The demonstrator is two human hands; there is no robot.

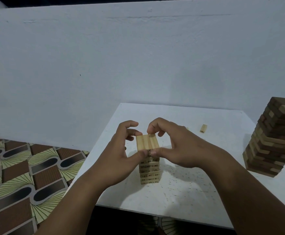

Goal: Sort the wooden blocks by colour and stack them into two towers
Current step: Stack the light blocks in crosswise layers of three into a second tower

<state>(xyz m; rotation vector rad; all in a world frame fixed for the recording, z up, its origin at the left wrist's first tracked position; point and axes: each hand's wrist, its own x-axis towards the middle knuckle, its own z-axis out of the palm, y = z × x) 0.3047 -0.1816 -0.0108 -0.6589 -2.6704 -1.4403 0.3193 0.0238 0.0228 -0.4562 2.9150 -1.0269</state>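
While cupped, both hands [121, 150] around tower [149, 167]

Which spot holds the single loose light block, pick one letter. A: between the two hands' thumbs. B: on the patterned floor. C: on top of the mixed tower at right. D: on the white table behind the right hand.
D: the loose light block stands alone on the white table, beyond the right hand and apart from the mixed tower.
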